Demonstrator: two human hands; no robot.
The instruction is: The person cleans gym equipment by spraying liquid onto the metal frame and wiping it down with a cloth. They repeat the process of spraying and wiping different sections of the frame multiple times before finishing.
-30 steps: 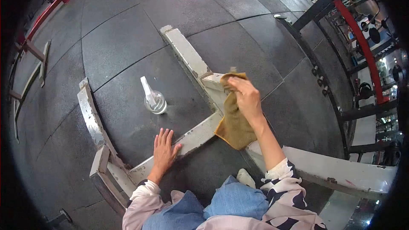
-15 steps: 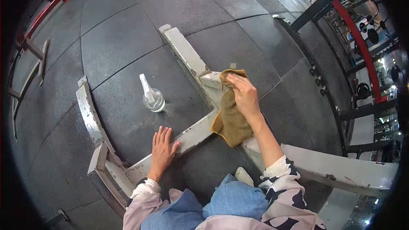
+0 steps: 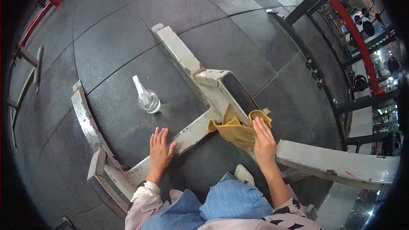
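My left hand (image 3: 159, 151) lies flat on the chipped white metal frame (image 3: 191, 134), its fingers stretched out and nothing in them. In my right hand (image 3: 264, 142) is a brown cloth (image 3: 235, 134) with a yellowish edge, gathered under the fingertips. The cloth presses on the near end of a raised frame piece that has a dark textured pad (image 3: 239, 93), and the rest of it drapes over the frame joint. A clear spray bottle (image 3: 149, 102) with a white trigger head stands on the floor beyond my left hand.
Black rubber tiles (image 3: 115, 55) cover the floor. A curved white foot (image 3: 85, 115) of the frame lies at left, and a thick white beam (image 3: 336, 162) runs off to the right. Dark racks with a red upright (image 3: 355, 38) stand at far right.
My right hand has slid the cloth from the far end of the raised piece back toward me, uncovering the dark pad. My left hand stays on the crossbar. The view has shifted slightly.
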